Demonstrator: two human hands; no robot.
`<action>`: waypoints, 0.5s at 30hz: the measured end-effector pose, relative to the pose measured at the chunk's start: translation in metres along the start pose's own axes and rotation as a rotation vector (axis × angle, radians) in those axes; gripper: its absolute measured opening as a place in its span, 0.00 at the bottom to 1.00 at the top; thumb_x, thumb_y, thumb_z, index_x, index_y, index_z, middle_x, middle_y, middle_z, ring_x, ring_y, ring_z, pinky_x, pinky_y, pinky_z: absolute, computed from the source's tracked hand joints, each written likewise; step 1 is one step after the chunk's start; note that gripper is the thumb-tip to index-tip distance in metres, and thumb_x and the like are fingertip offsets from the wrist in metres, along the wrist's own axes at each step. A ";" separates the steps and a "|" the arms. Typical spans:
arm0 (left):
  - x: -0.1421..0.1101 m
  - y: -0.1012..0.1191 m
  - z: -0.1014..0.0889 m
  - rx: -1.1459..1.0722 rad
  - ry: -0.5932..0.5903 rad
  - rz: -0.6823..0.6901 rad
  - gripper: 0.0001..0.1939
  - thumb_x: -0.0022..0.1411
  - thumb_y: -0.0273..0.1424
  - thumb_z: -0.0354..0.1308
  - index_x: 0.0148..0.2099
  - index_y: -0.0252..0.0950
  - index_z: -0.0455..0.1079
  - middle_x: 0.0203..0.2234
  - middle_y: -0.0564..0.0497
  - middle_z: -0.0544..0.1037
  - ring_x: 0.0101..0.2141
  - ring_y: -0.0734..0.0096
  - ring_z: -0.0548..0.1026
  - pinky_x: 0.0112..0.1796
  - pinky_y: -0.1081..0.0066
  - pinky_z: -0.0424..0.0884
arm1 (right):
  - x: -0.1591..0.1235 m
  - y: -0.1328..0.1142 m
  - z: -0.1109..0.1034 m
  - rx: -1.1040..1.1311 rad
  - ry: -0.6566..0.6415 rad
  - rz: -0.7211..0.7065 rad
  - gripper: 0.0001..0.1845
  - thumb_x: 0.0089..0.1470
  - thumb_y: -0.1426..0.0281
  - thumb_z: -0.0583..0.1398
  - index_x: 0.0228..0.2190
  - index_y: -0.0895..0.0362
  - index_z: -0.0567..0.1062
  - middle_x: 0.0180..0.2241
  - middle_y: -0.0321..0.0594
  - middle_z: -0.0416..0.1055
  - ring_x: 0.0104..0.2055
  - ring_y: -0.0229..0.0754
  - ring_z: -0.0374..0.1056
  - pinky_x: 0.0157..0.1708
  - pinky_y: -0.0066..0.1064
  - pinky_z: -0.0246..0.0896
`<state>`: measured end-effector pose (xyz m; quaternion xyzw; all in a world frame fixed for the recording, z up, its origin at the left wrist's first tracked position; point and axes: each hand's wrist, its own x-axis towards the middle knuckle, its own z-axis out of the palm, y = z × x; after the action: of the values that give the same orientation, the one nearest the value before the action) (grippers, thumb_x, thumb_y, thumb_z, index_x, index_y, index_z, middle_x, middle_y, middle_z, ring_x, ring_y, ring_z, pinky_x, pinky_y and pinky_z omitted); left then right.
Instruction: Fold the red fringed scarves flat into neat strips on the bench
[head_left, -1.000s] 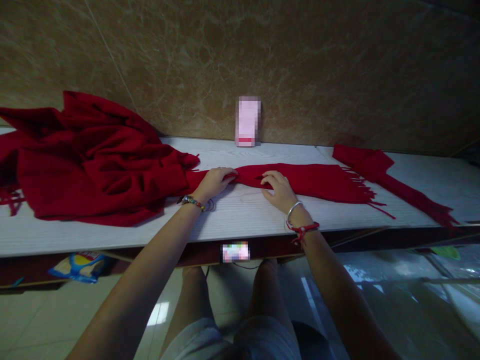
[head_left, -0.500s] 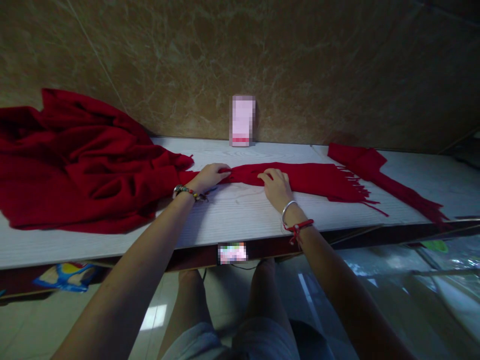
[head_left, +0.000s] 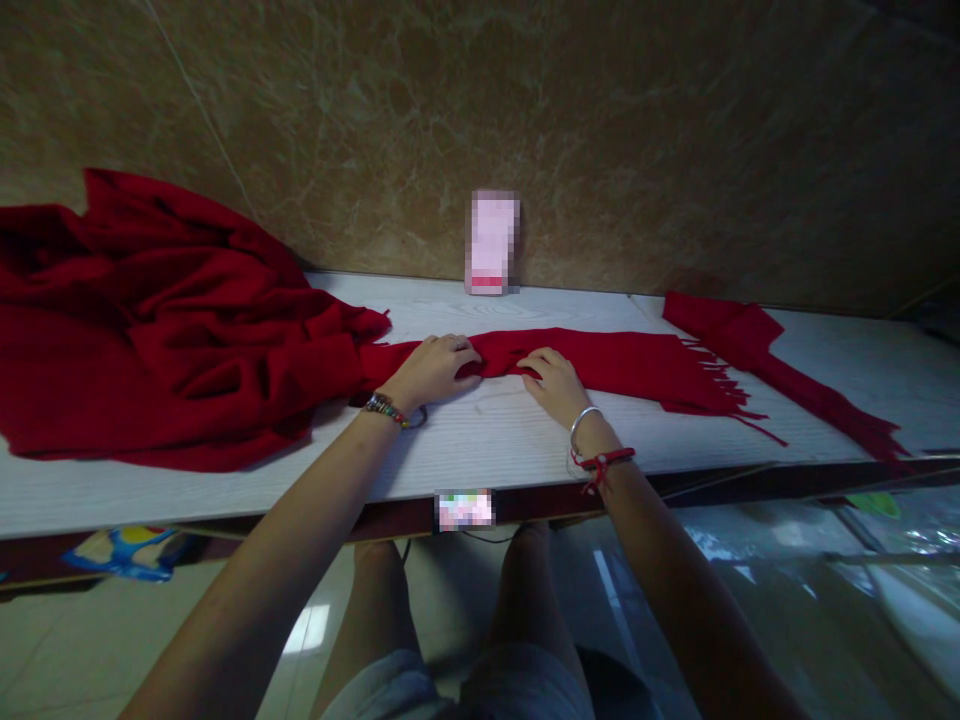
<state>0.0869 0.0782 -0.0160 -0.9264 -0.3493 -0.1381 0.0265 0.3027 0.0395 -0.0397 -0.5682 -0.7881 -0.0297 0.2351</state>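
A red fringed scarf [head_left: 626, 362] lies lengthwise on the white wood-grain surface, its fringe toward the right. My left hand [head_left: 436, 370] rests over the scarf's narrow, gathered middle, with fingers and thumb curled into the cloth. Just to its right, my right hand [head_left: 555, 382] pinches the scarf's lower edge with thumb and fingers. Between the two hands the cloth is bunched into small creases. At the left, the scarf runs up to a large rumpled heap of red cloth [head_left: 187, 360]; the heap hides how they join.
A narrow red cloth strip with fringe [head_left: 780, 365] lies at the far right. A blurred pink box-shaped thing [head_left: 492, 245] stands against the brown marbled wall [head_left: 600, 130]. Below the front edge of the white surface [head_left: 480, 440] are a blurred bright item [head_left: 465, 509] and a blue-and-yellow packet [head_left: 127, 553].
My left hand has slid right along the scarf, closer to my right hand. My right hand has moved only slightly. The cloth between them is more bunched.
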 end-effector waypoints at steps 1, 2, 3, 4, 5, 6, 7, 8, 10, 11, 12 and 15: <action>0.000 0.000 -0.001 0.010 -0.005 -0.003 0.16 0.60 0.37 0.54 0.48 0.35 0.72 0.42 0.44 0.75 0.42 0.60 0.72 0.42 0.63 0.67 | 0.000 0.000 0.000 0.002 0.008 0.006 0.12 0.51 0.77 0.56 0.36 0.56 0.76 0.39 0.45 0.71 0.43 0.46 0.64 0.40 0.38 0.59; -0.001 0.001 -0.001 0.022 -0.008 -0.006 0.17 0.60 0.37 0.54 0.48 0.35 0.71 0.42 0.44 0.75 0.42 0.61 0.72 0.41 0.63 0.67 | 0.000 0.000 0.000 -0.002 0.017 0.014 0.11 0.51 0.76 0.56 0.35 0.56 0.76 0.38 0.45 0.71 0.43 0.46 0.64 0.40 0.38 0.58; -0.001 0.001 -0.002 0.035 -0.011 -0.008 0.16 0.60 0.37 0.54 0.48 0.35 0.71 0.42 0.44 0.75 0.42 0.61 0.72 0.41 0.64 0.67 | 0.000 0.000 -0.001 -0.009 0.026 0.023 0.10 0.52 0.76 0.56 0.34 0.56 0.76 0.38 0.45 0.71 0.42 0.46 0.64 0.40 0.38 0.58; -0.001 0.002 -0.003 0.049 -0.014 -0.012 0.15 0.61 0.35 0.53 0.48 0.35 0.71 0.42 0.44 0.75 0.42 0.61 0.72 0.41 0.64 0.67 | 0.001 -0.001 -0.002 -0.018 0.035 0.033 0.10 0.52 0.76 0.55 0.32 0.56 0.76 0.38 0.44 0.71 0.42 0.46 0.65 0.40 0.39 0.58; -0.001 0.002 -0.003 0.061 -0.017 -0.015 0.14 0.62 0.33 0.52 0.48 0.35 0.71 0.41 0.44 0.75 0.41 0.62 0.73 0.41 0.64 0.67 | 0.001 -0.002 -0.003 -0.027 0.042 0.041 0.09 0.53 0.76 0.55 0.31 0.56 0.76 0.37 0.44 0.71 0.41 0.46 0.65 0.39 0.39 0.58; -0.001 0.003 -0.004 0.070 -0.020 -0.020 0.14 0.62 0.31 0.51 0.47 0.35 0.72 0.41 0.44 0.76 0.40 0.62 0.73 0.41 0.65 0.67 | 0.001 -0.002 -0.004 -0.033 0.047 0.048 0.10 0.53 0.76 0.55 0.30 0.55 0.76 0.37 0.44 0.71 0.40 0.46 0.65 0.39 0.39 0.57; -0.001 0.003 -0.004 0.075 -0.021 -0.024 0.14 0.63 0.29 0.49 0.47 0.34 0.72 0.41 0.44 0.76 0.40 0.62 0.73 0.40 0.65 0.67 | 0.001 -0.003 -0.005 -0.034 0.050 0.051 0.10 0.54 0.76 0.54 0.29 0.55 0.75 0.37 0.44 0.71 0.40 0.46 0.65 0.38 0.39 0.57; 0.000 0.003 -0.004 0.076 -0.020 -0.028 0.14 0.63 0.28 0.48 0.46 0.34 0.72 0.40 0.43 0.76 0.39 0.62 0.74 0.40 0.64 0.67 | 0.001 -0.004 -0.005 -0.031 0.050 0.049 0.10 0.54 0.76 0.54 0.29 0.55 0.75 0.37 0.44 0.71 0.40 0.45 0.64 0.38 0.38 0.57; -0.001 0.002 -0.003 0.054 -0.004 -0.036 0.14 0.64 0.28 0.46 0.45 0.33 0.72 0.39 0.43 0.76 0.38 0.62 0.74 0.39 0.64 0.68 | 0.000 -0.005 -0.006 -0.020 0.045 0.028 0.09 0.53 0.76 0.55 0.30 0.55 0.75 0.38 0.44 0.70 0.41 0.46 0.64 0.39 0.38 0.57; -0.001 0.002 -0.002 0.031 0.013 -0.043 0.14 0.64 0.28 0.46 0.44 0.33 0.72 0.38 0.43 0.76 0.38 0.62 0.74 0.39 0.65 0.68 | 0.000 -0.006 -0.007 -0.017 0.039 0.014 0.07 0.53 0.75 0.56 0.30 0.55 0.75 0.38 0.44 0.70 0.41 0.46 0.64 0.39 0.38 0.57; -0.001 0.001 0.000 0.001 0.036 -0.054 0.14 0.64 0.28 0.46 0.43 0.33 0.72 0.37 0.43 0.76 0.38 0.63 0.74 0.39 0.65 0.68 | 0.000 -0.006 -0.007 -0.017 0.032 0.000 0.06 0.52 0.74 0.58 0.31 0.56 0.75 0.39 0.44 0.70 0.42 0.46 0.64 0.40 0.38 0.57; -0.002 -0.002 0.004 -0.088 0.116 -0.085 0.12 0.64 0.27 0.45 0.42 0.33 0.70 0.36 0.45 0.76 0.37 0.65 0.74 0.39 0.67 0.69 | 0.000 -0.009 -0.009 -0.049 0.022 -0.025 0.07 0.50 0.72 0.60 0.35 0.56 0.75 0.42 0.45 0.70 0.44 0.48 0.63 0.42 0.39 0.56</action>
<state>0.0855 0.0794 -0.0208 -0.9014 -0.3799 -0.2077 0.0003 0.2977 0.0335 -0.0300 -0.5635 -0.7915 -0.0580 0.2293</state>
